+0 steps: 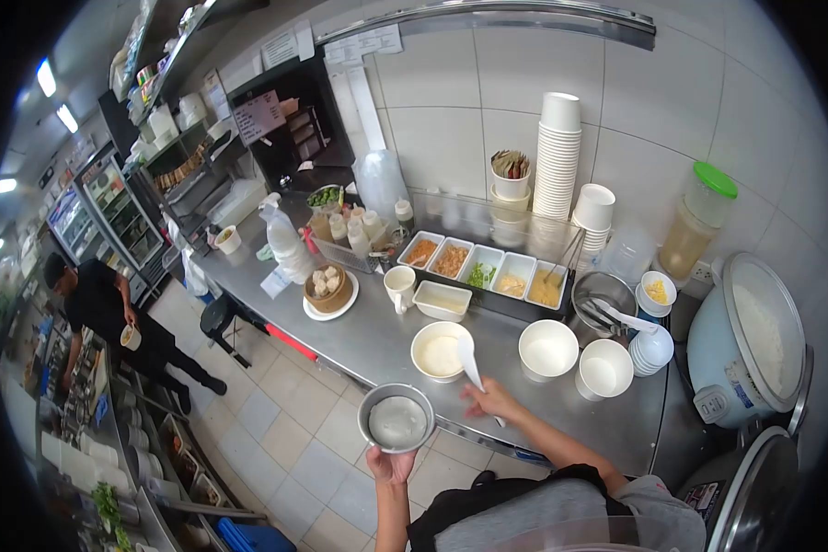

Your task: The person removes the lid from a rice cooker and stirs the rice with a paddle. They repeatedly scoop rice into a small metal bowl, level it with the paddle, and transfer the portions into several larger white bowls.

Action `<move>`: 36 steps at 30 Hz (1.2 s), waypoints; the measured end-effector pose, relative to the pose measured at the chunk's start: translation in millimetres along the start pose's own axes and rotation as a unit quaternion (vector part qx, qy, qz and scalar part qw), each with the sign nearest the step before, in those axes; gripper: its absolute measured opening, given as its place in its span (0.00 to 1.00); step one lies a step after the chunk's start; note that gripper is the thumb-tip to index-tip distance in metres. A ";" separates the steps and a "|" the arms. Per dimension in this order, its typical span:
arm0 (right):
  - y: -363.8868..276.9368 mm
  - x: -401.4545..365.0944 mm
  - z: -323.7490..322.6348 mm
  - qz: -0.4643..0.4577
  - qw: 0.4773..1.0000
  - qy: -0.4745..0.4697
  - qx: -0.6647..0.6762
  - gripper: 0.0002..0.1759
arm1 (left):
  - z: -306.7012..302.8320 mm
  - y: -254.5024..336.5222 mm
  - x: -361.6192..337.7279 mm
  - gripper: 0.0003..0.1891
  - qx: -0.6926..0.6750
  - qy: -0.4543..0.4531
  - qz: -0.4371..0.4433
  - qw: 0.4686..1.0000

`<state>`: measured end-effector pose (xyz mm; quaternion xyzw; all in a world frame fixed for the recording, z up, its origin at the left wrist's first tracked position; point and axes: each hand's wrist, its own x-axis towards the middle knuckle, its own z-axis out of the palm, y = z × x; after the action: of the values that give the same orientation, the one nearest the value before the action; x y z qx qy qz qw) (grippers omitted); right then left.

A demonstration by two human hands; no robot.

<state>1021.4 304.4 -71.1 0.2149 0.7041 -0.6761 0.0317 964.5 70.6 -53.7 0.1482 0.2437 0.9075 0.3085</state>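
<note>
My left hand (392, 465) holds a round metal bowl (396, 418) from below, in front of the counter's edge; its inside looks bare. My right hand (490, 400) has its fingers around the handle of a white rice paddle (469, 357). The paddle's broad end rests over the rim of a white paper bowl (438, 351) with pale food, likely rice, in it. To the right stand two more white paper bowls, one (548, 350) beside the other (604, 369). A small rectangular white tub (442, 301) and a white mug (400, 288) sit behind the filled bowl.
Topping trays (481, 272) line the back, near stacked paper cups (558, 156). A metal pot (603, 302) holds utensils. A rice cooker (741, 340) stands at right. Dumplings fill a steamer basket (328, 290) at left. Another person (124, 322) stands across the aisle holding a cup.
</note>
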 end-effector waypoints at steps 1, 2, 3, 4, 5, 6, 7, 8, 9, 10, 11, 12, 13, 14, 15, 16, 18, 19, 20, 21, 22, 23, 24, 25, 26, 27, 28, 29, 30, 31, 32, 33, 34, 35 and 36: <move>-17.3 -9.5 -0.6 0.018 0.999 -0.022 -0.033 0.25 | 2.6 3.1 1.3 0.52 -0.043 -0.014 0.000 0.999; -28.4 -15.1 -2.9 0.040 0.995 -0.002 -0.092 0.22 | 7.1 5.3 3.3 0.52 -0.086 -0.028 -0.006 0.996; -21.3 -8.4 -12.2 -0.111 0.984 0.044 -0.135 0.23 | 18.3 9.0 8.7 0.52 -0.124 -0.035 -0.015 0.992; -8.6 -1.4 -26.2 -0.253 0.946 0.097 -0.178 0.23 | 34.1 12.2 16.5 0.52 -0.162 -0.041 -0.032 0.985; 7.8 -0.6 -39.2 -0.382 0.883 0.155 -0.223 0.24 | 42.7 11.2 25.0 0.53 -0.199 -0.046 -0.056 0.977; -11.0 -17.7 -58.8 -0.272 0.913 0.164 -0.255 0.25 | 44.6 7.6 33.7 0.53 -0.198 -0.059 -0.078 0.975; -38.5 -35.7 -90.0 -0.154 0.934 0.171 -0.273 0.26 | 47.7 2.1 40.8 0.52 -0.220 -0.039 -0.100 0.969; -49.0 -45.1 -118.6 -0.173 0.911 0.225 -0.298 0.27 | 51.0 -3.9 47.6 0.51 -0.243 -0.019 -0.121 0.962; -53.9 -48.4 -150.7 -0.183 0.870 0.320 -0.328 0.24 | 51.2 -10.4 54.6 0.50 -0.232 -0.007 -0.144 0.962; -55.5 -51.2 -180.5 -0.235 0.810 0.415 -0.342 0.18 | 51.4 -16.7 60.9 0.49 -0.221 0.004 -0.167 0.961; -69.7 -64.3 -203.6 -0.207 0.765 0.471 -0.386 0.12 | 52.6 -23.3 66.0 0.48 -0.191 -0.004 -0.190 0.963; -79.5 -72.4 -221.7 -0.152 0.702 0.533 -0.447 0.11 | 54.2 -30.6 69.2 0.47 -0.163 -0.012 -0.208 0.964; -86.0 -77.9 -235.9 -0.097 0.632 0.582 -0.502 0.10 | 56.4 -39.4 71.6 0.47 -0.146 -0.011 -0.219 0.965; -83.7 -77.7 -249.9 -0.058 0.616 0.561 -0.550 0.09 | 59.5 -48.4 74.2 0.46 -0.128 -0.009 -0.225 0.966; -75.4 -70.8 -266.1 -0.023 0.598 0.535 -0.596 0.08 | 64.4 -56.7 76.7 0.46 -0.110 -0.008 -0.228 0.967; -65.4 -62.0 -280.2 0.011 0.578 0.506 -0.640 0.08 | 75.8 -63.1 78.2 0.45 -0.114 -0.034 -0.248 0.961; -39.6 -39.9 -294.5 0.025 0.548 0.464 -0.696 0.07 | 84.0 -82.0 86.5 0.45 -0.127 -0.063 -0.297 0.944; -27.8 -31.5 -298.4 0.030 0.533 0.441 -0.722 0.07 | 88.7 -91.2 90.5 0.45 -0.133 -0.076 -0.318 0.935; -15.6 -25.2 -302.5 0.025 0.520 0.420 -0.743 0.07 | 98.3 -100.3 95.7 0.44 -0.140 -0.080 -0.336 0.928; -3.7 -20.1 -304.7 0.018 0.508 0.399 -0.763 0.08 | 106.6 -109.3 101.5 0.44 -0.134 -0.085 -0.341 0.927; -1.6 -19.2 -306.2 0.012 0.495 0.379 -0.782 0.08 | 114.8 -118.3 107.9 0.44 -0.128 -0.091 -0.345 0.925; -2.4 -17.5 -311.4 0.018 0.502 0.376 -0.779 0.08 | 124.6 -126.0 115.2 0.44 -0.121 -0.097 -0.349 0.924; -8.2 -18.7 -314.1 0.024 0.508 0.372 -0.776 0.08 | 137.2 -131.9 122.2 0.43 -0.101 -0.103 -0.341 0.929; -16.0 -22.9 -315.3 0.030 0.515 0.368 -0.774 0.08 | 148.3 -139.2 132.2 0.43 -0.087 -0.115 -0.341 0.929; -25.6 -29.4 -321.3 0.011 0.533 0.379 -0.756 0.08 | 157.7 -147.6 143.7 0.42 -0.074 -0.126 -0.342 0.928; -39.5 -39.9 -327.7 0.010 0.555 0.385 -0.738 0.08 | 165.9 -157.4 153.9 0.42 -0.060 -0.136 -0.343 0.928; -57.4 -52.5 -333.5 0.009 0.577 0.391 -0.717 0.08 | 172.0 -169.7 164.8 0.41 -0.048 -0.132 -0.336 0.931; -76.7 -67.2 -337.5 0.009 0.598 0.399 -0.695 0.08 | 176.9 -184.7 177.8 0.41 -0.035 -0.131 -0.331 0.934; -99.7 -84.9 -338.3 -0.005 0.632 0.397 -0.666 0.08 | 183.6 -199.9 189.5 0.40 -0.023 -0.131 -0.327 0.936; -125.6 -104.4 -336.6 -0.016 0.663 0.396 -0.635 0.08 | 191.9 -214.5 199.0 0.40 -0.019 -0.125 -0.334 0.934; -145.3 -122.8 -333.4 -0.025 0.693 0.395 -0.602 0.08 | 200.5 -229.3 206.8 0.40 -0.015 -0.119 -0.342 0.932; -158.8 -141.0 -327.7 -0.037 0.699 0.372 -0.610 0.08 | 210.0 -244.0 211.6 0.39 -0.011 -0.115 -0.353 0.928; -169.4 -158.0 -321.0 -0.047 0.703 0.350 -0.617 0.07 | 221.2 -258.7 213.4 0.39 -0.050 -0.131 -0.361 0.922; -171.4 -169.1 -319.5 -0.055 0.707 0.331 -0.623 0.07 | 237.4 -268.8 210.8 0.38 -0.054 -0.141 -0.358 0.921; -162.5 -174.7 -319.3 -0.091 0.633 0.345 -0.687 0.07 | 257.1 -274.9 204.4 0.37 -0.058 -0.153 -0.358 0.919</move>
<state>1202.0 568.3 166.7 0.2834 0.9407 0.1271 -0.1363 1049.8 479.9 39.1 0.1699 0.1776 0.7152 0.6543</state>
